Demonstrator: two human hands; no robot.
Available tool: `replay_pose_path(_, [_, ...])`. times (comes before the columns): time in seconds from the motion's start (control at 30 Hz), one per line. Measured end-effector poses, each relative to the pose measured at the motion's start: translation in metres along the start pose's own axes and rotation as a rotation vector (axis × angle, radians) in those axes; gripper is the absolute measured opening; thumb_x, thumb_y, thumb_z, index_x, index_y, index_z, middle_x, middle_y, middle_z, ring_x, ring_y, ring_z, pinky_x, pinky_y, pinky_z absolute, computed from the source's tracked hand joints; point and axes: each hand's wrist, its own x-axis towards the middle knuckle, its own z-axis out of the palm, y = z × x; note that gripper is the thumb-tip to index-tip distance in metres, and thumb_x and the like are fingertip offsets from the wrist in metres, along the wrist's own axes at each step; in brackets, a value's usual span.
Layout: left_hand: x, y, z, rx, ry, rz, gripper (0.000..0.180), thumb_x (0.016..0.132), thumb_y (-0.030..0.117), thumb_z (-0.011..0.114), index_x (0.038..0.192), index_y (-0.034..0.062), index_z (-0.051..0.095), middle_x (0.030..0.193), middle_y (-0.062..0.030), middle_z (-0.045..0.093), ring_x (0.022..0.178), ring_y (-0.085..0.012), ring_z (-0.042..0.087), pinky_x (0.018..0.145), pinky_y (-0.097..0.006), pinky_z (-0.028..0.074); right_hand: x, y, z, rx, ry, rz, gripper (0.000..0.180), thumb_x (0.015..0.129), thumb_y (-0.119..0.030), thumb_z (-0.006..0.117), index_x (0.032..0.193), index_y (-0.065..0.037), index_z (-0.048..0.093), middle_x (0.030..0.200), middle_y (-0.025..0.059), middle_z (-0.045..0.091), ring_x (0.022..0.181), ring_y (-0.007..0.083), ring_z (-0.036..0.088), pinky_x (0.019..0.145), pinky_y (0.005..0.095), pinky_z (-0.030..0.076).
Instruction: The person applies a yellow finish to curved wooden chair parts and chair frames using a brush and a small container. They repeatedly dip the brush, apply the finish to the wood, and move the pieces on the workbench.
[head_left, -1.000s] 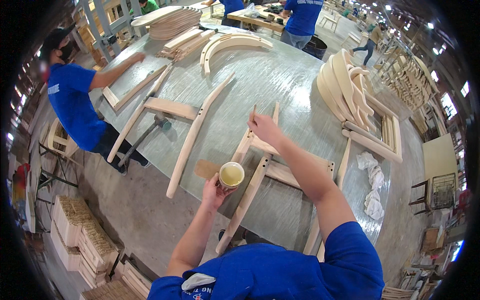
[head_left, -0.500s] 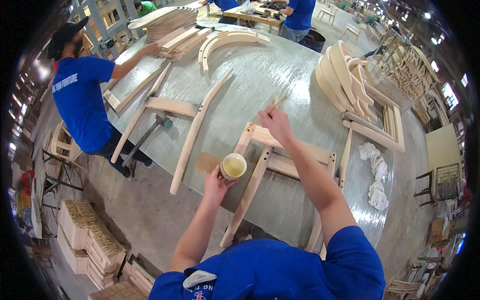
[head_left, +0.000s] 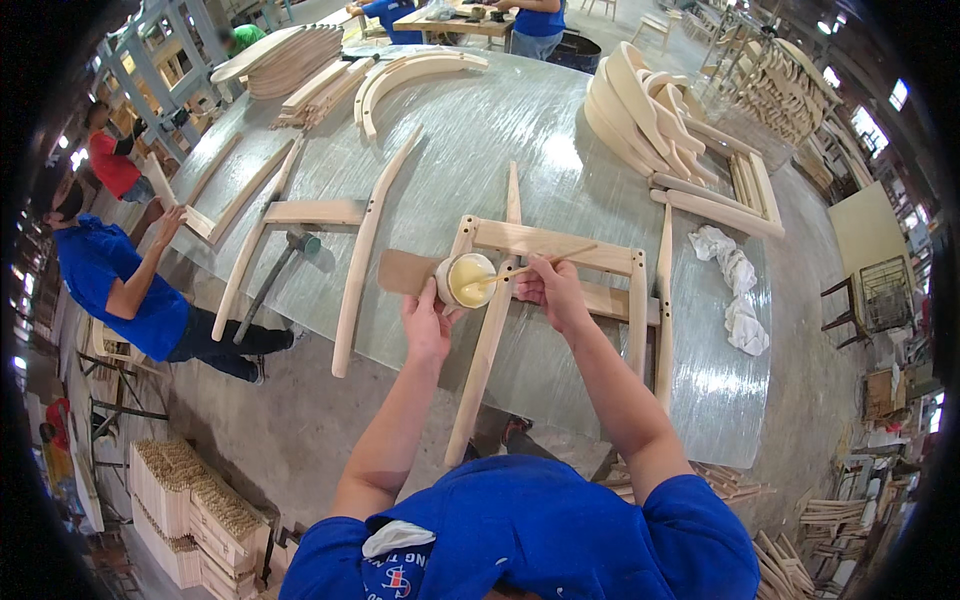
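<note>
The left hand (head_left: 430, 320) is gripping a cup (head_left: 448, 290) with pale yellow liquid (head_left: 474, 272), and this cup is near the left corner of a wooden frame (head_left: 560, 243). The right hand (head_left: 552, 288) has its fingers closed around a thin stick (head_left: 575, 253), whose tip is in the liquid. The frame lies on the table (head_left: 480, 120), between a mallet (head_left: 270, 280) and a white cloth (head_left: 740, 275).

cup (head_left: 446, 286) of yellowish liquid (head_left: 465, 272) in left hand (head_left: 428, 328), thin stick (head_left: 514, 270) in right hand (head_left: 556, 290), tip inside cup
</note>
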Motion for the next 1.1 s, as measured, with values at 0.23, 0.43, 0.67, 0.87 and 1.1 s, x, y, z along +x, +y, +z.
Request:
replay_pose_path(0.23, [0.001,-0.010,-0.011,-0.086,0.055,-0.134,0.031,0.095,0.014,0.041,0.124,0.0098,0.032,0.121,-0.0128,0.046,0.108,-0.0296,0.053,0.082,-0.056,0.052,-0.016,0.006,-0.012,0.170,-0.087,-0.101,0.004,0.087,-0.010,0.055,0.085,-0.007,0.054,0.074,0.0062,0.061,0.067,0.0132,0.061,0.060,0.0293,0.054])
replay_pose_path(0.43, [0.015,-0.034,0.008,-0.125,0.032,-0.235,0.029,0.094,0.016,0.042,0.122,0.0139,0.033,0.120,-0.0128,0.046,0.105,-0.0297,0.054,0.079,-0.057,0.053,0.003,0.031,-0.034,0.245,0.172,0.063,0.009,0.086,-0.015,0.059,0.083,-0.007,0.054,0.072,0.0056,0.059,0.061,0.0144,0.057,0.058,0.0302,0.053])
replay_pose_path(0.67, [0.025,-0.042,-0.006,-0.075,0.061,-0.201,0.030,0.094,0.018,0.043,0.122,0.0085,0.036,0.120,-0.0138,0.046,0.107,-0.0310,0.053,0.081,-0.059,0.051,0.016,0.012,-0.041,0.042,0.127,-0.169,0.013,0.087,-0.017,0.059,0.082,-0.005,0.054,0.072,0.0052,0.059,0.060,0.0131,0.057,0.058,0.0280,0.051])
replay_pose_path(0.87, [0.013,-0.032,-0.051,-0.097,0.127,-0.191,0.029,0.094,0.019,0.043,0.120,0.0071,0.041,0.119,-0.0110,0.047,0.108,-0.0294,0.052,0.080,-0.058,0.052,0.035,-0.006,-0.028,-0.644,0.073,-0.451,0.017,0.084,-0.015,0.061,0.080,0.001,0.054,0.068,0.0067,0.059,0.061,0.0129,0.057,0.058,0.0280,0.048])
replay_pose_path(1.1, [-0.010,-0.026,-0.059,-0.098,0.174,-0.231,0.024,0.094,0.017,0.043,0.116,0.0086,0.042,0.116,-0.0105,0.051,0.102,-0.0266,0.056,0.075,-0.054,0.054,0.056,0.008,-0.025,-1.084,-0.022,-0.483,0.023,0.081,-0.018,0.062,0.080,0.005,0.058,0.064,0.0184,0.057,0.059,0.0275,0.058,0.057,0.0369,0.044])
